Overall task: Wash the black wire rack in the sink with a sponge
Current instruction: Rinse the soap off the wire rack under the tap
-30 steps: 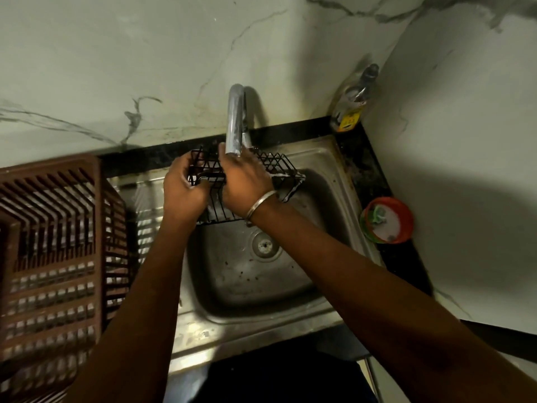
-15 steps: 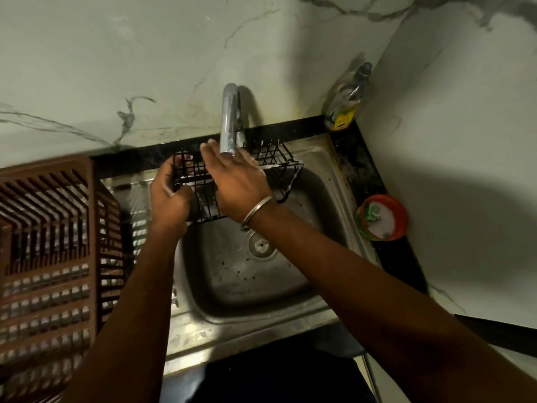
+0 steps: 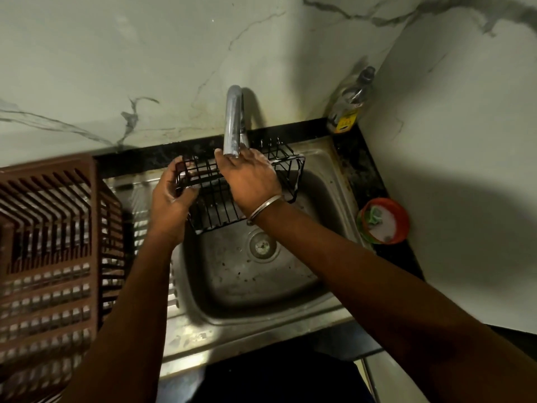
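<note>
Your left hand (image 3: 174,196) grips the left end of the black wire rack (image 3: 286,170), with its fingers curled round the wires. Your right hand (image 3: 250,178) lies flat on top of the rack, near the middle, right under the mouth of the tap (image 3: 234,120). Its fingers look straight and they grip nothing. I see no sponge under it, but the palm hides that spot.

The rack is held up over the back of the sink (image 3: 261,289), not down on the bottom. Its long side runs from left to right. The right end sticks out past your right hand, and nothing holds it.

A green pad (image 3: 373,215) that may be the sponge sits in an orange bowl (image 3: 399,225) on the table (image 3: 360,170), to the right of the sink. It is well apart from the rack. Your right hand is the nearer one, so I think that hand should reach for it while your left hand holds the rack.
</note>
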